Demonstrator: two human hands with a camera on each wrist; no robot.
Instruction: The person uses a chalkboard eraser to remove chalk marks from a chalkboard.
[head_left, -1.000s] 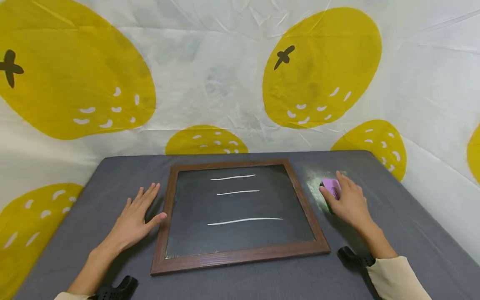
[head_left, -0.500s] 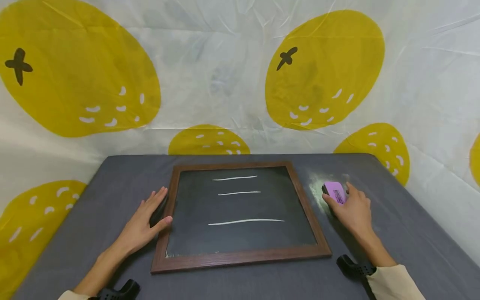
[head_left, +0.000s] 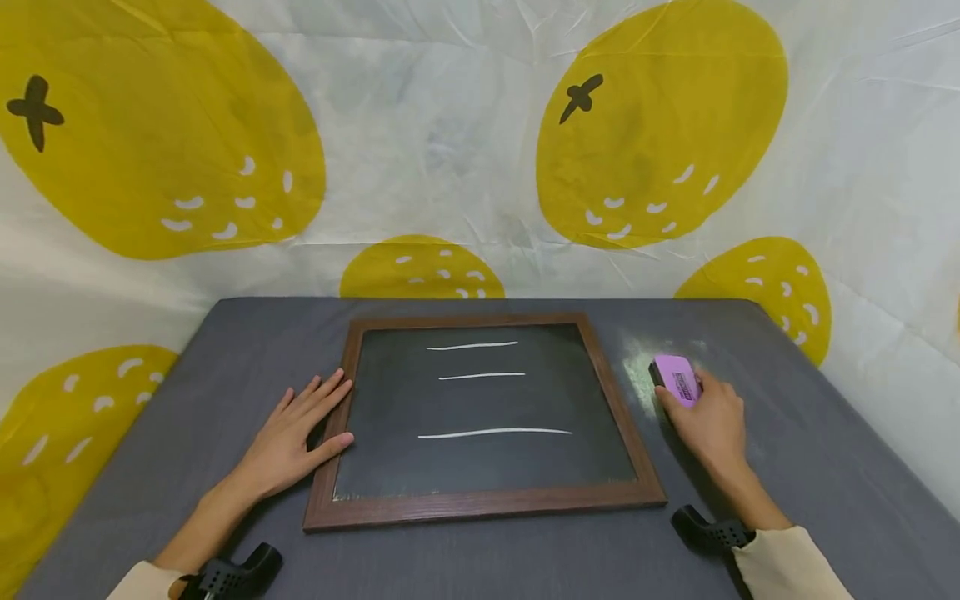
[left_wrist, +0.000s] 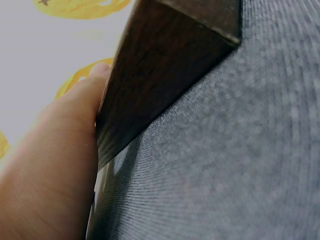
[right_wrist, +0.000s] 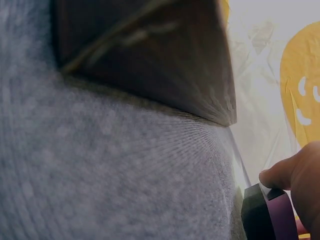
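A chalkboard point(head_left: 491, 467) in a brown wooden frame lies on the grey cloth, with three white chalk lines across it. My left hand point(head_left: 288, 442) rests on the frame's left side, fingers spread and fairly straight, the thumb reaching over the edge. To the right of the board, my right hand point(head_left: 708, 421) grips a purple chalkboard eraser point(head_left: 677, 377) between thumb and fingers. The right wrist view shows the thumb against the eraser point(right_wrist: 270, 215), whose dark felt side faces the board. In the left wrist view the frame's wooden edge point(left_wrist: 155, 70) stands beside the thumb.
Pale chalk dust point(head_left: 637, 375) marks the grey tablecloth point(head_left: 465, 558) beside the eraser. Behind the table hangs a white curtain point(head_left: 435, 125) printed with large yellow fruit. Black wrist cameras point(head_left: 236, 575) sit under both forearms.
My left hand has moved right, from beside the board onto its frame. My right hand has closed its thumb and fingers on the eraser, which now sits slightly farther right.
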